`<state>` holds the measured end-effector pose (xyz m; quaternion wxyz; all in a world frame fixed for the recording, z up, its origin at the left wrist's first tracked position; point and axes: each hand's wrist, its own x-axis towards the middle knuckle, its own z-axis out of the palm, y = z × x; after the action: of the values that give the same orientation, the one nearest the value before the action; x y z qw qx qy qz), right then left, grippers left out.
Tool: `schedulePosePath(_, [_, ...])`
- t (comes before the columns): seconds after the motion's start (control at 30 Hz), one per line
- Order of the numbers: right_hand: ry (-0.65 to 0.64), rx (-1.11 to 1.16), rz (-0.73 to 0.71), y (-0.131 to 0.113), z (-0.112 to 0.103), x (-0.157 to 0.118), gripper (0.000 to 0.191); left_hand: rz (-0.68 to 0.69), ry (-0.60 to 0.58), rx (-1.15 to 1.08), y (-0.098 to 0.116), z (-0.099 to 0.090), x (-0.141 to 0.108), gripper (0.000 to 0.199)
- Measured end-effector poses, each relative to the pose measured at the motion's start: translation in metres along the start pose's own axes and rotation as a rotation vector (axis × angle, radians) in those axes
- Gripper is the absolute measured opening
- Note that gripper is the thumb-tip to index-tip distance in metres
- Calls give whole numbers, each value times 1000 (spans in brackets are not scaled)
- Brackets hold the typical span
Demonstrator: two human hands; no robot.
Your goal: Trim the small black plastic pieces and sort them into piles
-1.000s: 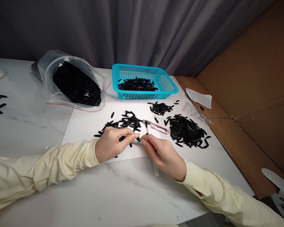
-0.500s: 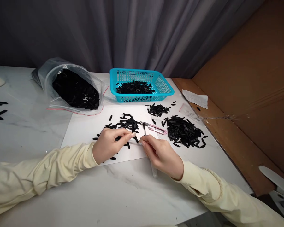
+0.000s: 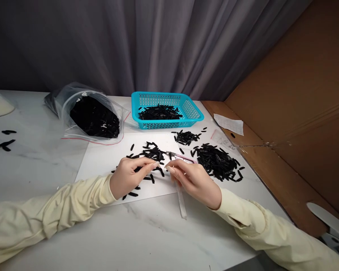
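My left hand [image 3: 132, 176] is closed in a pinch above the white paper [image 3: 93, 160]; what lies between its fingertips is too small to make out. Facing it, my right hand [image 3: 196, 180] also pinches, and its fingertips hide whatever they hold. A small gap separates the two hands. Small black strips [image 3: 154, 152] lie scattered on the paper under and behind them. Just beyond my right hand are thread snips [image 3: 185, 159] with pink handles, partly covered by that hand. A narrow whitish strip [image 3: 182, 205] sticks out beneath my right hand.
A blue basket [image 3: 169, 126] of black strips stands at the back. Left of it, an open clear zip bag [image 3: 64, 128] holds more. Black piles [image 3: 219, 162] lie on the right. Cardboard [image 3: 293, 113] rises along the right side, with a paper scrap [image 3: 228, 124] before it.
The view has tilted slightly, so the table items sit lower. Both hands stay pinched and close together; my right hand now covers more of the snips.
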<state>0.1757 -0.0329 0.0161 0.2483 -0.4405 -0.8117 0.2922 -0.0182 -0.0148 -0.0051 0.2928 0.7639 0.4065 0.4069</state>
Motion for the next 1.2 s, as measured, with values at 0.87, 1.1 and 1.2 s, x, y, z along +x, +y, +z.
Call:
schedulePosePath(0.87, [35, -376, -528, 1, 10, 12, 15, 54, -264, -14, 0, 0, -2, 30])
schedulePosePath(1.1, [-95, -237, -351, -3, -1, 18, 18, 27, -162, -30, -2, -1, -5, 30])
schedulePosePath(1.2, [-124, -243, -326, -2, -4, 20, 17, 15, -143, -27, -2, -1, -5, 30])
